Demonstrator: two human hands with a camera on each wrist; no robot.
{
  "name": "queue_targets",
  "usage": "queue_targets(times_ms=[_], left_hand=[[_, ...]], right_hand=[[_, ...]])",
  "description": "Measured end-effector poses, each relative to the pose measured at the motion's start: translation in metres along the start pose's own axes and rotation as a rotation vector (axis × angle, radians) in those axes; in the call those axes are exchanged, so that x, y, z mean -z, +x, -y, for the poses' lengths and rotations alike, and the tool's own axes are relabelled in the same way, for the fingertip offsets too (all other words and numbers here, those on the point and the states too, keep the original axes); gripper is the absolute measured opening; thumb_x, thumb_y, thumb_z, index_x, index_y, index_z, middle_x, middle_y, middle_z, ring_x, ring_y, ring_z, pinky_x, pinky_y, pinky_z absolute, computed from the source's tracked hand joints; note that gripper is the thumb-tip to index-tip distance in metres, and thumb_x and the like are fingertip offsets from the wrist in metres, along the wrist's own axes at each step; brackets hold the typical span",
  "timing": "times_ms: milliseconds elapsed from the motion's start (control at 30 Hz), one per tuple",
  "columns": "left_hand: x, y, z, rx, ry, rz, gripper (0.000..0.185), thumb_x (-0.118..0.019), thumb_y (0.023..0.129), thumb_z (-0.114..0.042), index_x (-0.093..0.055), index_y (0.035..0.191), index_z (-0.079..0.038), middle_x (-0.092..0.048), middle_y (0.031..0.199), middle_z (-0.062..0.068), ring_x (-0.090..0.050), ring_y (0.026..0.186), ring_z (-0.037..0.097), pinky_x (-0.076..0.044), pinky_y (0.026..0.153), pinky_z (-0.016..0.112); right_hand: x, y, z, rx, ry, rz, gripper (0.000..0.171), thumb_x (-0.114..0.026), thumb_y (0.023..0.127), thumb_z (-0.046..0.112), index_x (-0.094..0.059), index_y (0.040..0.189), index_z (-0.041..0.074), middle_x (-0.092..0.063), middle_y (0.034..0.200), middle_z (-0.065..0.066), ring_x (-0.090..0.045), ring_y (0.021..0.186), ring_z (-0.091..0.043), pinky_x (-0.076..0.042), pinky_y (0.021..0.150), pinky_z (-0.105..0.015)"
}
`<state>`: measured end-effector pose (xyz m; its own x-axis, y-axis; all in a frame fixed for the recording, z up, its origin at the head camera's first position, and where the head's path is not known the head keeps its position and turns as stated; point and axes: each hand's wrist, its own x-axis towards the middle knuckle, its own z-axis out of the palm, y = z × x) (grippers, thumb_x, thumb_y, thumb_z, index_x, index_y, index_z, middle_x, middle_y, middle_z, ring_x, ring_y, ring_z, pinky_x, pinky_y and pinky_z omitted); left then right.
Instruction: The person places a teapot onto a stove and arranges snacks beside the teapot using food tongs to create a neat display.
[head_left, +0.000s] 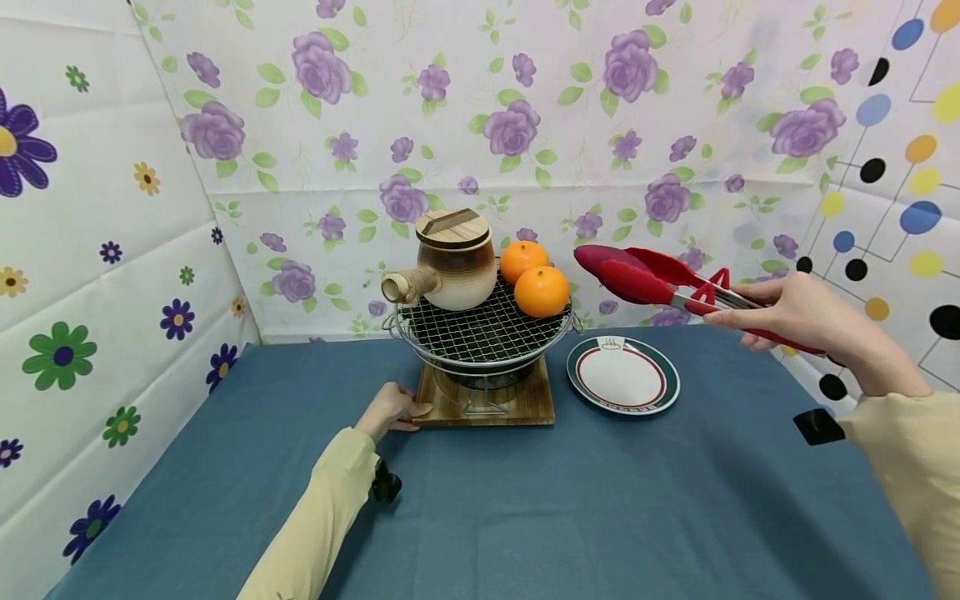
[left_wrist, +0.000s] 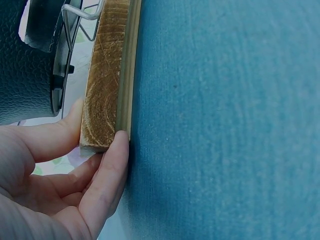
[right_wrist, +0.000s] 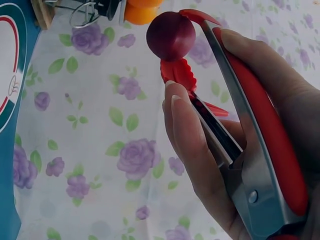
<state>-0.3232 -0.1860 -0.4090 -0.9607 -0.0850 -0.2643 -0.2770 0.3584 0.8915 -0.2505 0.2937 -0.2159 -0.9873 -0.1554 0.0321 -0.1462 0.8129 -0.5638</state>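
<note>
At the front left corner of a square wooden board (head_left: 536, 408), my left hand (head_left: 388, 407) pinches the edge; the left wrist view shows the thumb on one side of the wooden board (left_wrist: 105, 75) and fingers on the other. On the board stands a round grill stove with a black wire mesh (head_left: 465, 333). My right hand (head_left: 802, 312) grips red and silver tongs (head_left: 705, 292) in the air at the right. Between the tong heads is a smooth purple-red thing (head_left: 596, 257), long in the head view, its round end (right_wrist: 171, 36) showing in the right wrist view.
A brown and cream clay pot (head_left: 461, 271) with a wooden lid and a wrapped side handle sits on the mesh. Beside it are two oranges (head_left: 542, 292). A green-rimmed white plate (head_left: 622, 375) lies right of the board on the blue cloth (head_left: 600, 517). Flowered sheets hang behind.
</note>
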Motion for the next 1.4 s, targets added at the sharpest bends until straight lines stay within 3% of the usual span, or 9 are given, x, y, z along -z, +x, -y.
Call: queue_targets(times_ms=[67, 200, 500, 667, 833, 1033, 1133, 1233, 1400], left_hand=[[0.000, 0.000, 0.000, -0.001, -0.003, -0.003, 0.020, -0.065, 0.081, 0.004, -0.048, 0.091, 0.007, -0.040, 0.072, 0.011, -0.042, 0.058, 0.019, -0.054, 0.061, 0.036], [0.000, 0.001, 0.000, -0.010, -0.008, -0.001, 0.041, -0.067, 0.080, 0.003, -0.030, 0.067, -0.009, -0.032, 0.061, 0.005, -0.039, 0.050, 0.017, -0.054, 0.059, 0.037], [0.000, 0.001, -0.001, 0.004, -0.002, -0.008, 0.036, -0.067, 0.080, 0.003, -0.034, 0.070, -0.007, -0.032, 0.062, 0.005, -0.037, 0.051, 0.016, -0.054, 0.059, 0.036], [0.000, 0.001, -0.001, 0.010, -0.002, -0.008, 0.033, -0.066, 0.080, 0.004, -0.035, 0.074, -0.006, -0.034, 0.066, 0.007, -0.039, 0.053, 0.017, -0.054, 0.060, 0.036], [0.000, 0.001, -0.001, 0.012, -0.007, -0.003, 0.038, -0.067, 0.080, 0.004, -0.031, 0.072, -0.010, -0.033, 0.066, 0.007, -0.038, 0.052, 0.017, -0.054, 0.060, 0.036], [-0.001, 0.004, 0.000, 0.016, 0.000, -0.010, 0.046, -0.066, 0.080, 0.005, -0.025, 0.066, -0.013, -0.026, 0.059, 0.003, -0.029, 0.048, 0.013, -0.054, 0.058, 0.036], [-0.001, 0.004, 0.001, 0.020, 0.000, -0.011, 0.034, -0.063, 0.081, 0.007, -0.034, 0.071, -0.007, -0.029, 0.062, 0.005, -0.031, 0.050, 0.014, -0.054, 0.059, 0.036], [-0.001, 0.003, 0.001, 0.016, 0.000, -0.007, 0.019, -0.062, 0.081, 0.008, -0.045, 0.091, 0.004, -0.037, 0.073, 0.011, -0.039, 0.057, 0.018, -0.054, 0.061, 0.036], [0.001, 0.002, 0.001, 0.001, -0.007, 0.011, 0.045, -0.061, 0.081, 0.009, -0.039, 0.120, 0.014, -0.040, 0.088, 0.019, -0.045, 0.067, 0.022, -0.054, 0.063, 0.037]], right_hand=[[0.000, 0.000, 0.003, -0.001, -0.003, -0.001, 0.084, -0.062, 0.078, 0.054, -0.033, 0.138, 0.003, -0.065, 0.071, -0.009, -0.061, 0.063, -0.024, -0.036, 0.046, -0.032], [0.001, -0.001, 0.008, -0.005, 0.002, 0.012, 0.085, -0.062, 0.078, 0.055, -0.031, 0.139, 0.004, -0.064, 0.071, -0.010, -0.059, 0.062, -0.025, -0.035, 0.046, -0.033], [0.000, 0.000, 0.019, 0.006, -0.045, 0.014, 0.084, -0.061, 0.076, 0.059, -0.034, 0.140, 0.011, -0.066, 0.073, -0.006, -0.060, 0.067, -0.020, -0.033, 0.047, -0.033], [-0.003, 0.000, 0.025, 0.031, 0.012, 0.027, 0.080, -0.064, 0.077, 0.053, -0.037, 0.138, 0.008, -0.066, 0.078, -0.007, -0.062, 0.070, -0.020, -0.042, 0.054, -0.032], [-0.007, 0.000, 0.034, 0.051, 0.018, 0.036, 0.076, -0.065, 0.078, 0.051, -0.039, 0.137, 0.011, -0.067, 0.080, -0.006, -0.063, 0.072, -0.018, -0.040, 0.053, -0.032], [-0.014, 0.001, 0.043, 0.079, 0.034, 0.069, 0.076, -0.066, 0.077, 0.050, -0.040, 0.136, 0.010, -0.066, 0.085, -0.006, -0.064, 0.071, -0.019, -0.046, 0.071, -0.035], [-0.016, 0.001, 0.046, 0.114, 0.048, 0.080, 0.075, -0.067, 0.078, 0.047, -0.041, 0.135, 0.007, -0.066, 0.090, -0.005, -0.064, 0.070, -0.019, -0.047, 0.076, -0.035], [-0.018, 0.002, 0.049, 0.144, 0.042, 0.090, 0.075, -0.067, 0.078, 0.047, -0.042, 0.134, 0.005, -0.066, 0.085, -0.005, -0.063, 0.068, -0.019, -0.047, 0.074, -0.033], [-0.023, 0.005, 0.056, 0.155, 0.049, 0.111, 0.076, -0.068, 0.076, 0.048, -0.043, 0.134, 0.005, -0.066, 0.079, -0.005, -0.063, 0.066, -0.020, -0.047, 0.073, -0.032]])
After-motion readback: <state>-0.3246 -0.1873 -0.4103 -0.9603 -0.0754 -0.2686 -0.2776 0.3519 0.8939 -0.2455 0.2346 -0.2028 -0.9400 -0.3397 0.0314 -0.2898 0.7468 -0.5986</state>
